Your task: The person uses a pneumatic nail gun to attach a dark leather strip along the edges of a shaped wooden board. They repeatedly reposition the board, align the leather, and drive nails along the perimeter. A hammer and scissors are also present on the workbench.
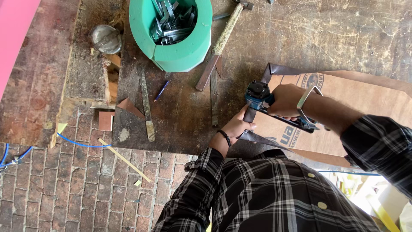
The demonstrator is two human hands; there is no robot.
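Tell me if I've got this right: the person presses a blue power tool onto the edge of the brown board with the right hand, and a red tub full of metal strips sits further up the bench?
Not quite: the tub is green, not red, as the head view shows. The rest holds: the right hand grips the blue power tool at the edge of the brown board, and metal strips fill the tub further up the bench.

Workshop: scarred workbench, green tub of metal strips, hammer.
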